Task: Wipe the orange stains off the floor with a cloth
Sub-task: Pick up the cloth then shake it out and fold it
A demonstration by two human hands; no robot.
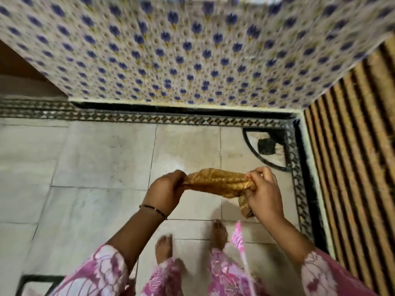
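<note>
Standing on the tiled floor (pixel 102 159), I gripped one end of the bunched cloth (pixel 220 182) in my left hand (pixel 165 192) and the other in my right hand (pixel 264 194), well above the tiles. No orange stains showed clearly; I judged a flat fold would wipe best.

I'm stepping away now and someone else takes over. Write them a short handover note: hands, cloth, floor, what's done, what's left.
Left hand grips one end of the bunched orange-brown patterned cloth; right hand grips the other end, with a tail hanging below.
Cloth is held in the air above the pale tiled floor, not touching it.
Person stands barefoot.
Done: cloth in hand.
Left: wiping; a faint orange tint shows beyond the cloth, hard to confirm.
</note>
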